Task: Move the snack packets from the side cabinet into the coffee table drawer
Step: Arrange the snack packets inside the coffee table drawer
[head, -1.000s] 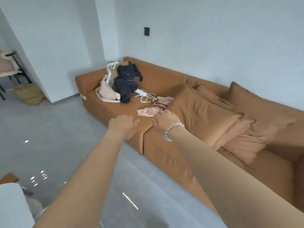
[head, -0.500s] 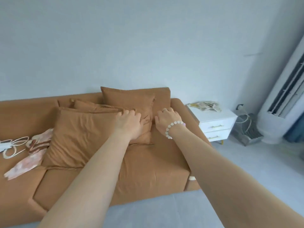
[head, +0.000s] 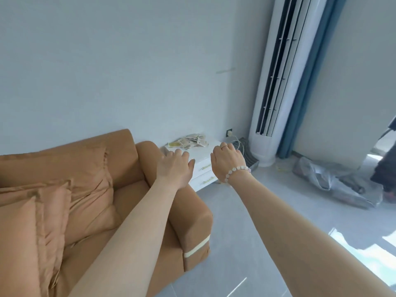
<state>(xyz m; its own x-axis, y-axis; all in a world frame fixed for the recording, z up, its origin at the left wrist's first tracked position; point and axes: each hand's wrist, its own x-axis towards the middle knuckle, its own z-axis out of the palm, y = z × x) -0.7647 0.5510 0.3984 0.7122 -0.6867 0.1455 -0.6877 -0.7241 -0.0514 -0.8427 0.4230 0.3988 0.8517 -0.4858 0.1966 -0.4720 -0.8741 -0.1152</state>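
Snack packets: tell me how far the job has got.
Done: nothing; the packets lie piled on the cabinet top. In hand: both the left hand and right hand reach toward them, empty and open. Left: pick the packets up and carry them to the coffee table drawer, which is out of view.

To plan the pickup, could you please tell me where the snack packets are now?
In the head view the packets lie piled on the white cabinet by the wall, between the sofa arm at left and the air conditioner at right.
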